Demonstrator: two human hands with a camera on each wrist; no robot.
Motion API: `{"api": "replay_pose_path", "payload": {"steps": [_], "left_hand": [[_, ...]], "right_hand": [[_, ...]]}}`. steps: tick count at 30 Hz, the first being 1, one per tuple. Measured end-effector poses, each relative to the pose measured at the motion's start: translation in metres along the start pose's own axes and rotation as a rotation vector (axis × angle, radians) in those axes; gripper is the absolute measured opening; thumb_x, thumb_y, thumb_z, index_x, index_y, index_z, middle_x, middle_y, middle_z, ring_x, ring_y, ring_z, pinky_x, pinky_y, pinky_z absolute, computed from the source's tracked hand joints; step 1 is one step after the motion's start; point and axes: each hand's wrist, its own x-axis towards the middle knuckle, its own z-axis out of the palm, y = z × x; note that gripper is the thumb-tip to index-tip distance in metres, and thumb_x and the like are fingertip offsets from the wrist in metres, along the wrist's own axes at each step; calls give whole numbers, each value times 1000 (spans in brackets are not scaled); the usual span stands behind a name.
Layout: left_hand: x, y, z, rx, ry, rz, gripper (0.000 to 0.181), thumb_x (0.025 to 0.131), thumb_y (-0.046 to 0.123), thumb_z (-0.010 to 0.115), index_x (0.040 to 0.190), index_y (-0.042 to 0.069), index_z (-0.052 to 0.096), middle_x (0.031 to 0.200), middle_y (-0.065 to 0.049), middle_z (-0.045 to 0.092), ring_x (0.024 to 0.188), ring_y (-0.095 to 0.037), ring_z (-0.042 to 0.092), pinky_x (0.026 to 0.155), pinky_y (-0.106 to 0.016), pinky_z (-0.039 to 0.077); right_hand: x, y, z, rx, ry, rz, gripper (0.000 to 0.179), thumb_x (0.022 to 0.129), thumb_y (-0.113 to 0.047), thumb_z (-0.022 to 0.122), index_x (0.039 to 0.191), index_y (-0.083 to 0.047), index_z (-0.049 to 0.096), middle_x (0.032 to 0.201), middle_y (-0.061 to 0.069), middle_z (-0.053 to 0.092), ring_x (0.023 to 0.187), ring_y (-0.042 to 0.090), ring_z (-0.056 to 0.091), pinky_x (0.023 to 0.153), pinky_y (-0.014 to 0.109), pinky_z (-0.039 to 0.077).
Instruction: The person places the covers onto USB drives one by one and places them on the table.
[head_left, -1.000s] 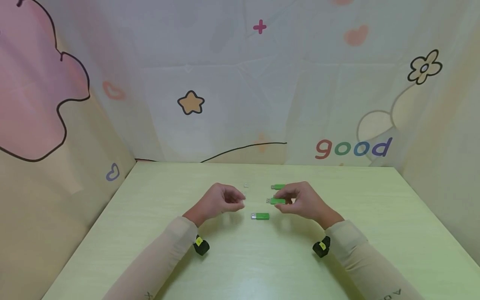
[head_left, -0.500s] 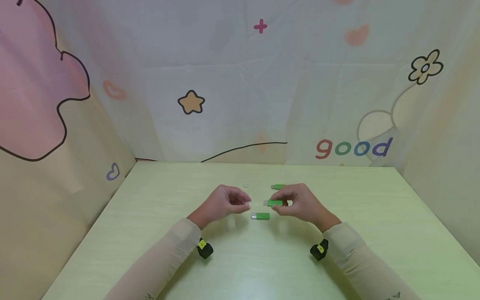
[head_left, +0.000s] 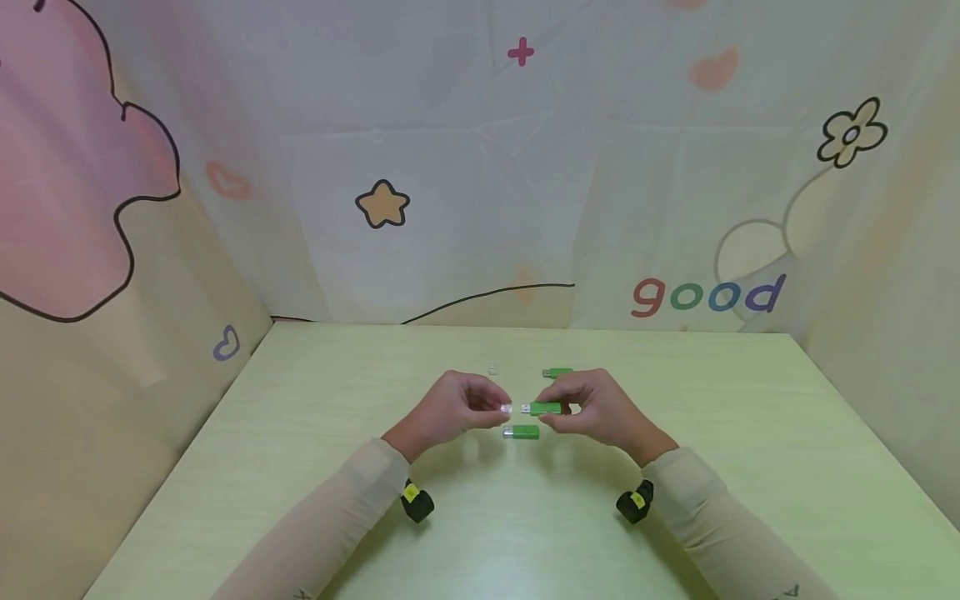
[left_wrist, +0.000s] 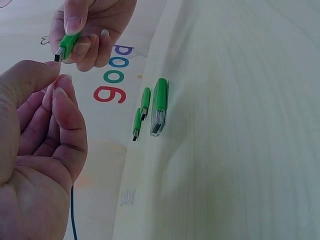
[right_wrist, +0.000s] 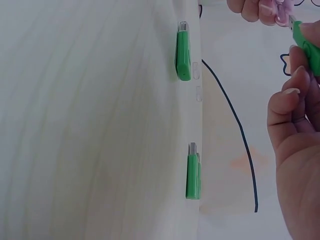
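Green USB stick is pinched by fingers of the right hand. At its nine o'clock, just apart, left hand fingers pinch a clear cap.

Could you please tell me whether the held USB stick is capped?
Uncapped: the green stick shows a bare plug; the left hand pinches a clear cap.

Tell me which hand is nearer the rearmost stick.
Right. The right hand is close in front of the stick; the left hand is farther off, to its left.
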Motion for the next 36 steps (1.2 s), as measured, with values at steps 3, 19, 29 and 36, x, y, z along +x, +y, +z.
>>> {"api": "replay_pose_path", "payload": {"steps": [3,19,29,36], "left_hand": [[0,2,1,-2,1,14,25,87,13,82,108,1,76,93,-5,76,78,-13,69,73,-25,59],[3,2,4,-96,-14,49,17,86,9,82,100,2,76,95,-4,75,80,-13,72,76,-28,61],[4,5,5,-75,-13,47,13,85,9,83,97,6,78,94,-4,74,79,-13,72,75,-28,60],[5,4,5,-87,-16,44,13,86,10,83,97,6,77,95,-4,74,80,-17,73,76,-30,62]], "right_hand": [[0,0,0,0,2,14,17,85,-2,81,101,-8,80,90,7,76,72,11,60,62,27,54],[2,-3,4,21,8,-35,18,83,2,81,100,-5,80,89,11,76,71,11,60,62,26,54],[2,-3,4,-3,15,-31,18,83,2,81,99,-5,80,88,14,75,70,10,60,61,26,53],[2,-3,4,-31,23,1,18,83,-1,82,100,-7,80,87,14,75,69,9,59,61,24,52]]}}
